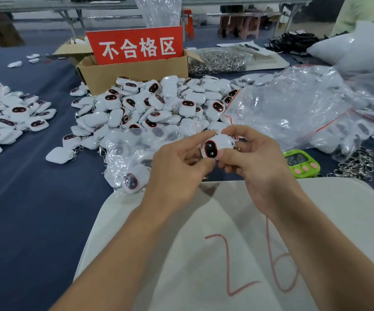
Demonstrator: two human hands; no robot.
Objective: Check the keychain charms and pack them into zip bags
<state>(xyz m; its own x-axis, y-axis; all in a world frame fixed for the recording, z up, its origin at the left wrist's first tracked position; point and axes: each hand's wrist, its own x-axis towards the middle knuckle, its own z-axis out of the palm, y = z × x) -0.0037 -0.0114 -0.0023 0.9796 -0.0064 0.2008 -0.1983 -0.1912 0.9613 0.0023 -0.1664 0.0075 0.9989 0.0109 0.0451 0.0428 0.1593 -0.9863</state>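
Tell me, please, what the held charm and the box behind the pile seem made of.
The charm looks like smooth white plastic, perhaps rubbery, with a shiny dark face. The box looks like matte brown cardboard, with folded flaps.

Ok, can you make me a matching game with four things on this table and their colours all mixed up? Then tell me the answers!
Things:
1. sign
2. timer
3. cardboard box
4. held charm

Colours:
A. green
B. white with a dark face
C. brown
D. red

Right pairs: 1-D, 2-A, 3-C, 4-B.
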